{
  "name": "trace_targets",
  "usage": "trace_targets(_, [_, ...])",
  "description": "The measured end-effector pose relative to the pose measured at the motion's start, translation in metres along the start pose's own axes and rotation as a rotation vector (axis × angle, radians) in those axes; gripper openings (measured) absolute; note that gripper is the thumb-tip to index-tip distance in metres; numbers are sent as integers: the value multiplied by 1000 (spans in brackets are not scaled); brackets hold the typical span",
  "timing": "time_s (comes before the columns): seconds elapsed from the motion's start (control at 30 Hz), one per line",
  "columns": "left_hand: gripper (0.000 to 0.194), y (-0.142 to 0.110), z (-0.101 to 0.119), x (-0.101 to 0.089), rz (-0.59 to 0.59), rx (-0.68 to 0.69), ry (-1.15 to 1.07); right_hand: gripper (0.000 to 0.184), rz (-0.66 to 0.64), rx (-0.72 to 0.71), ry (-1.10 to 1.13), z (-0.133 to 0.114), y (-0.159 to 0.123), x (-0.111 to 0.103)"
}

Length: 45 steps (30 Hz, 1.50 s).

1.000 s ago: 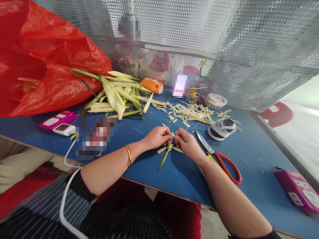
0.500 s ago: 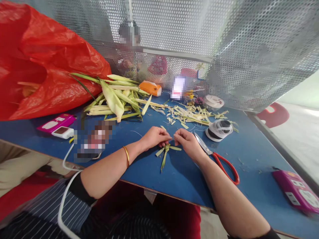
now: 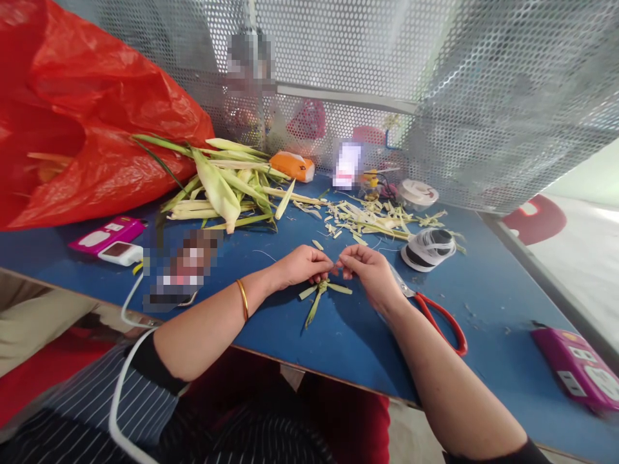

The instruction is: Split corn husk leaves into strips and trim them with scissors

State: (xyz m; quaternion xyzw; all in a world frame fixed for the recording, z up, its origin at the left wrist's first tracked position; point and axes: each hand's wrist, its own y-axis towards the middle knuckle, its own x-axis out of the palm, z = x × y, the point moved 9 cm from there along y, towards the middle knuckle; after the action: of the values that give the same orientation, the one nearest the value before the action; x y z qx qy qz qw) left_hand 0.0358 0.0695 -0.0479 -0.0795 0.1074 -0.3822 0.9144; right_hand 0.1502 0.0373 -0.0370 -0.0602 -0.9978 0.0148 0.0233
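Observation:
My left hand is closed in a pinch, thumb against forefinger. Its lower fingers press on the top of a small knotted figure of green leaf strips, whose narrow ends spread out over the blue table. Close by on the right, my right hand has its fingertips bent together near the left fingertips. Whatever lies between them is too fine to make out. Beside my right wrist rest scissors with red handles, the blades partly hidden behind the hand. A small leaf scrap lies just beyond my left fingers.
Long corn husk leaves are heaped beside a red plastic bag. Cut scraps lie beyond my hands. A black-and-white spool stands right, a purple power strip at far right. An orange tissue pack sits at the back.
My right hand has shifted slightly right, and its fingers have changed their bend. The leaf figure's lower tip has swung a little left. My left hand stays almost in place.

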Motion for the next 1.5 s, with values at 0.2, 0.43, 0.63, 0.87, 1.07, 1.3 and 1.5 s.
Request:
trace_targets(0.2, [20,1,0,2,-43,40,34,26,-8,17,-4,2,0,2])
trace_targets(0.43, [24,1,0,2,-27,66,64,27,-28,26,28,3,0,3])
trace_targets(0.63, [25,0,1,-2,15,40,18,34,73,-23,-71,0,2,-11])
trace_targets(0.87, [24,1,-2,-3,29,43,-13,32,26,-12,-281,3,2,-7])
trace_targets(1.07, [24,0,1,-4,61,45,-29,30,53,-110,-404,-5,-1,-5])
trace_targets(1.3, [22,1,-4,-17,211,3,-77,28,31,-95,-419,-5,-2,-5])
trace_targets(1.5, [21,1,-7,-20,248,28,-95,25,-57,-101,-416,-4,-3,2])
